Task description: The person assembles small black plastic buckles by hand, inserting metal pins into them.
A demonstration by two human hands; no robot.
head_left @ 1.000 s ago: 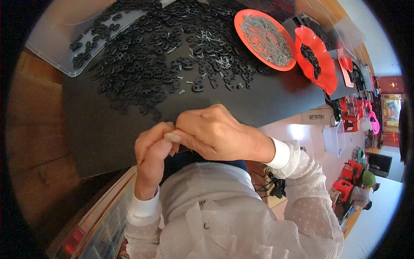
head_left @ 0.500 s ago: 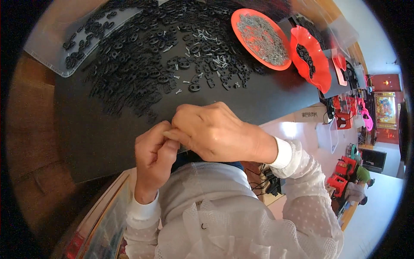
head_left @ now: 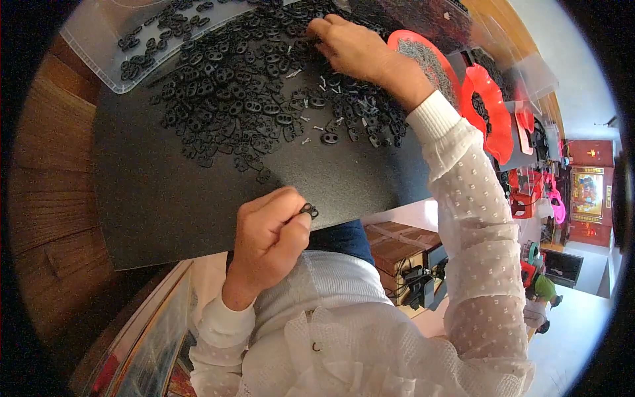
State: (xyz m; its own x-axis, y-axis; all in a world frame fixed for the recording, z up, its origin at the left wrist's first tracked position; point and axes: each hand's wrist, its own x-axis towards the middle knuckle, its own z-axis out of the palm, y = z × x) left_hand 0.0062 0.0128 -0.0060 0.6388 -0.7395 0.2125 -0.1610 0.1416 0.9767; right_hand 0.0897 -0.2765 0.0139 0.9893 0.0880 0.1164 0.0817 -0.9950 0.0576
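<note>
My left hand is closed near the front edge of the dark table, pinching a black two-hole cord lock between thumb and forefinger. Its two round holes point outward past my fingertips. My right hand reaches over the far part of a heap of loose black plastic cord-lock parts. Its fingers are bent down among the parts, and whatever they grip, if anything, is hidden. Small silvery metal pieces lie scattered among the black parts.
A red plate of silvery metal pieces is partly behind my right forearm. Beside it stands a wavy-rimmed red bowl holding black parts. A clear plastic bin stands at the far left. Two people are in the right background.
My hands were together at the table's front edge; now they are apart. My right hand has moved far across to the heap. The cord lock now shows in my left hand.
</note>
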